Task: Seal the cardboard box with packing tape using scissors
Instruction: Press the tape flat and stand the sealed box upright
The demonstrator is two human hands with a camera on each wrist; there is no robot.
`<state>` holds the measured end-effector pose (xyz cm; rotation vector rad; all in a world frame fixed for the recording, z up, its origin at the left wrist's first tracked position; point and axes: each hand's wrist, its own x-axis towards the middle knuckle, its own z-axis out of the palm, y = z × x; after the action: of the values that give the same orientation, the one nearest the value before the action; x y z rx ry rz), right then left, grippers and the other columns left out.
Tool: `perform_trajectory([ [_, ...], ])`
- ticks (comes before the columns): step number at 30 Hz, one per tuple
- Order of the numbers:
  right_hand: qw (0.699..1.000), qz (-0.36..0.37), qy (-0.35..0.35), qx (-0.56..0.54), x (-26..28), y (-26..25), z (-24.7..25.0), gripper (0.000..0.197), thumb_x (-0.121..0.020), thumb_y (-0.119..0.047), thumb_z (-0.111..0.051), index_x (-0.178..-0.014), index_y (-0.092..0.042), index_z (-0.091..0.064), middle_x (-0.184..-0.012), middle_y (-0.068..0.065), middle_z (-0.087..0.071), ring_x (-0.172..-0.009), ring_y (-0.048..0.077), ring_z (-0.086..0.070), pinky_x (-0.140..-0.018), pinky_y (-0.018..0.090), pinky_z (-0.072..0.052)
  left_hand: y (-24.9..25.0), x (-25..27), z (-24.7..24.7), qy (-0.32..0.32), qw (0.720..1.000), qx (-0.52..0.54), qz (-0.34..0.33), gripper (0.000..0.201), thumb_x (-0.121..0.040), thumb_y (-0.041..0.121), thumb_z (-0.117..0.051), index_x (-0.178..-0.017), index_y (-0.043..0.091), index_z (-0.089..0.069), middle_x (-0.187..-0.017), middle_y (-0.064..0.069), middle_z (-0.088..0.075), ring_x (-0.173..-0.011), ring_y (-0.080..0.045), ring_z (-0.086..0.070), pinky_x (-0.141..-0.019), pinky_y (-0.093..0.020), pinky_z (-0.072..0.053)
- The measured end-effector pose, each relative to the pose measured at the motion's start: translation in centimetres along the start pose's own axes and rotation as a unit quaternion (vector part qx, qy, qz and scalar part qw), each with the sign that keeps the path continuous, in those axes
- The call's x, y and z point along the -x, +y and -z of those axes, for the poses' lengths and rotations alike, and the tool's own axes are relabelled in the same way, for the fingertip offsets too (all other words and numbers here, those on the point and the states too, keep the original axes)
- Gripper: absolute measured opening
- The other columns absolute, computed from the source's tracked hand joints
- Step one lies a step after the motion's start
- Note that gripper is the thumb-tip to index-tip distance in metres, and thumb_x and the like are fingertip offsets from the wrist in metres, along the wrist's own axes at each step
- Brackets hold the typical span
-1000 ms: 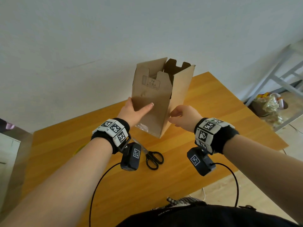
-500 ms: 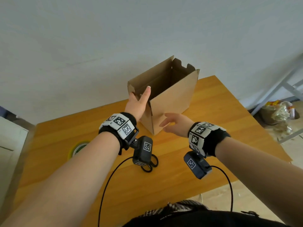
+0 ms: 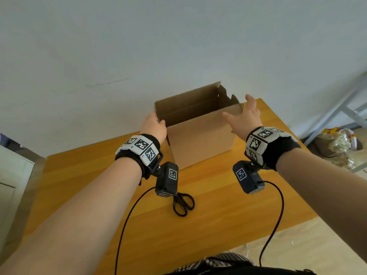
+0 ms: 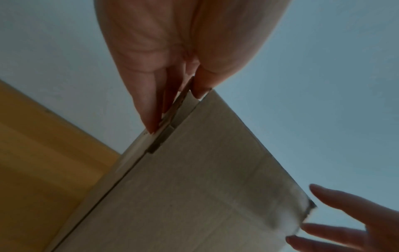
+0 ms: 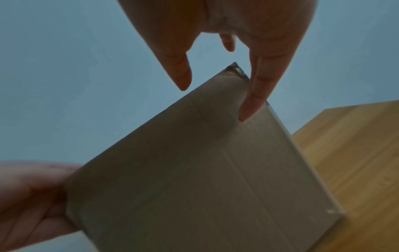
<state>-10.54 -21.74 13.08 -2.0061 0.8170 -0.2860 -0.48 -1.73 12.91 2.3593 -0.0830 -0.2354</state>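
A brown cardboard box (image 3: 200, 139) stands on the wooden table (image 3: 99, 185) near the wall, its top open and its flaps upright. My left hand (image 3: 154, 126) grips the box's upper left corner; in the left wrist view the fingers (image 4: 149, 109) and thumb pinch the corner edge of the box (image 4: 205, 187). My right hand (image 3: 243, 118) is at the upper right corner with fingers spread and straight. In the right wrist view one fingertip (image 5: 248, 109) touches the box (image 5: 205, 170). Black-handled scissors (image 3: 183, 203) lie on the table in front of the box, blades hidden under my left wrist camera. No tape shows.
A white wall stands right behind the table. At the right are a grey metal frame (image 3: 353, 100) and a heap of bags on the floor (image 3: 337, 143). A white cabinet (image 3: 12, 175) is at the left. Two black cables hang from my wrists over the table's front.
The box has been turned from edge-on to broadside and set down with its open top up. My left hand slid to the upper left corner; my right hand rose to the upper right corner.
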Motion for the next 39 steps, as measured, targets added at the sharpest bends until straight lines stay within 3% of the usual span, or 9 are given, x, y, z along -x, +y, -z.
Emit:
perform_trajectory([
  [4,0.999,-0.034,-0.036,0.000,-0.6,-0.9,-0.5,0.064,-0.089,-0.042,-0.053,-0.142,-0.020,-0.024,-0.135,0.012,-0.043,-0.087,0.027,-0.064,-0.069,0.034,-0.058,-1.1,-0.7,1.6,0.008,0.999,-0.025,-0.036,0.042,-0.099,0.018,-0.039,-0.141,0.015,-0.038,-0.136,-0.013,-0.049,-0.115,-0.032,-0.054,-0.096,-0.046,-0.047],
  [10,0.997,-0.052,-0.047,-0.015,-1.2,-2.6,-2.8,0.047,-0.093,-0.036,-0.047,-0.132,-0.010,-0.040,-0.115,0.005,-0.055,-0.070,0.019,-0.064,-0.066,0.028,-0.054,-2.8,-2.1,3.5,-0.007,0.999,-0.007,-0.034,0.046,-0.100,0.023,-0.038,-0.145,0.018,-0.031,-0.141,-0.012,-0.045,-0.123,-0.028,-0.049,-0.103,-0.040,-0.042],
  [13,0.995,-0.067,-0.061,-0.032,-1.5,-3.6,-4.0,0.039,-0.095,-0.030,-0.044,-0.130,-0.011,-0.043,-0.116,0.009,-0.057,-0.081,0.027,-0.067,-0.073,0.033,-0.056,-3.6,-2.9,4.7,0.006,0.999,-0.005,-0.034,0.046,-0.100,0.023,-0.038,-0.145,0.018,-0.031,-0.142,-0.011,-0.044,-0.125,-0.027,-0.048,-0.103,-0.039,-0.041],
  [16,0.994,-0.067,-0.080,-0.027,-1.6,-4.7,-5.3,0.037,-0.096,-0.027,-0.042,-0.130,-0.011,-0.043,-0.116,0.010,-0.057,-0.086,0.028,-0.067,-0.069,0.031,-0.056,-4.6,-3.6,5.6,0.023,0.999,0.016,-0.027,0.045,-0.100,0.023,-0.037,-0.144,0.018,-0.033,-0.142,-0.009,-0.044,-0.126,-0.024,-0.046,-0.104,-0.037,-0.040],
  [25,0.994,-0.052,-0.088,-0.031,-3.1,-6.9,-8.3,0.038,-0.094,-0.023,-0.045,-0.130,-0.010,-0.043,-0.107,0.008,-0.057,-0.070,0.021,-0.064,-0.082,0.038,-0.055,-6.3,-5.2,6.9,0.029,0.993,0.111,0.019,0.044,-0.098,0.021,-0.043,-0.141,0.016,-0.039,-0.142,-0.008,-0.045,-0.126,-0.024,-0.047,-0.104,-0.043,-0.042],
  [29,0.992,-0.078,-0.088,-0.040,-3.9,-7.9,-8.6,0.016,-0.086,-0.022,-0.051,-0.096,-0.009,-0.049,-0.081,0.006,-0.059,-0.073,0.032,-0.069,-0.080,0.043,-0.057,-6.3,-5.9,7.4,0.034,0.995,0.098,0.015,0.041,-0.098,0.020,-0.041,-0.139,0.016,-0.043,-0.138,-0.008,-0.048,-0.120,-0.026,-0.051,-0.101,-0.044,-0.044],
  [32,0.988,-0.128,-0.079,-0.029,-4.9,-8.6,-8.7,0.017,-0.081,-0.024,-0.055,-0.080,-0.008,-0.048,-0.071,0.008,-0.062,-0.059,0.030,-0.068,-0.078,0.041,-0.055,-6.1,-6.3,7.6,0.037,0.996,0.075,0.003,0.039,-0.099,0.018,-0.039,-0.138,0.016,-0.044,-0.137,-0.008,-0.050,-0.118,-0.027,-0.053,-0.100,-0.044,-0.044],
  [37,0.988,-0.136,-0.069,-0.019,-6.6,-8.6,-9.3,0.028,-0.089,-0.025,-0.052,-0.098,0.000,-0.053,-0.074,0.017,-0.069,-0.076,0.037,-0.070,-0.082,0.044,-0.055,-6.0,-6.7,7.7,0.034,0.998,0.058,-0.002,0.040,-0.100,0.020,-0.037,-0.139,0.016,-0.042,-0.138,-0.007,-0.049,-0.119,-0.029,-0.053,-0.101,-0.044,-0.043],
  [39,0.988,-0.132,-0.064,-0.045,-6.9,-8.5,-9.6,0.032,-0.093,-0.031,-0.047,-0.103,0.000,-0.051,-0.074,0.018,-0.068,-0.076,0.037,-0.069,-0.076,0.044,-0.057,-6.0,-6.9,7.8,0.039,0.998,0.048,0.001,0.040,-0.100,0.019,-0.036,-0.140,0.015,-0.041,-0.141,-0.007,-0.047,-0.124,-0.026,-0.049,-0.106,-0.040,-0.039],
])
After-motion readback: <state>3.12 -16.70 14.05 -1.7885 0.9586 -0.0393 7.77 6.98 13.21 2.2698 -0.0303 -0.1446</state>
